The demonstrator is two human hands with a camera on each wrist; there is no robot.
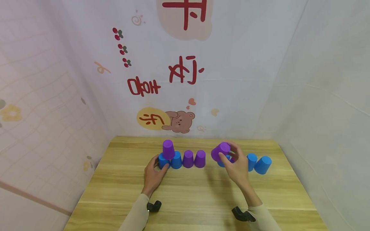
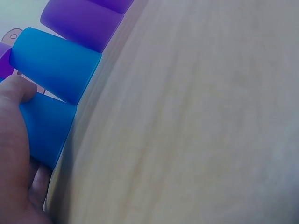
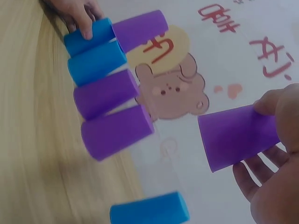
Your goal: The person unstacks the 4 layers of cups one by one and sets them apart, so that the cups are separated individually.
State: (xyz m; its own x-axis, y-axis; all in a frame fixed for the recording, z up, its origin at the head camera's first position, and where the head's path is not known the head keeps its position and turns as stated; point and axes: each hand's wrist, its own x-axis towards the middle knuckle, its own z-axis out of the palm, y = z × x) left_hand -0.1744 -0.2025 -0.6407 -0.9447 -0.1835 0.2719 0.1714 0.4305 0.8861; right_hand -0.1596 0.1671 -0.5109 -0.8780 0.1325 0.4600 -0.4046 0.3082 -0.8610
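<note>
On the far tabletop [image 1: 185,199], the left grip [image 1: 154,175] curled round the leftmost blue cup [image 1: 162,162], an upper purple cup [image 1: 168,149] perched above; rightward, the right grip [image 1: 238,167] pinched a raised purple cup [image 1: 217,152] aloft. Stacking seemed underway; the next move likely called for level, gentle placement.

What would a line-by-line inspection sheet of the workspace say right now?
Surface: wood-grain table, with cups toward its far edge.
Job's things: two blue cups and two purple cups in a row, narrow ends up; an upper purple cup sits across the blue pair. Further cups, some partly hidden, at the right.
Clutter: nothing seen.
Hands: left hand grips the end blue cup; right hand holds a raised purple cup, tilted.
Cables: nothing seen.
Surroundings: white printed backdrop with a bear picture and red characters.
</note>
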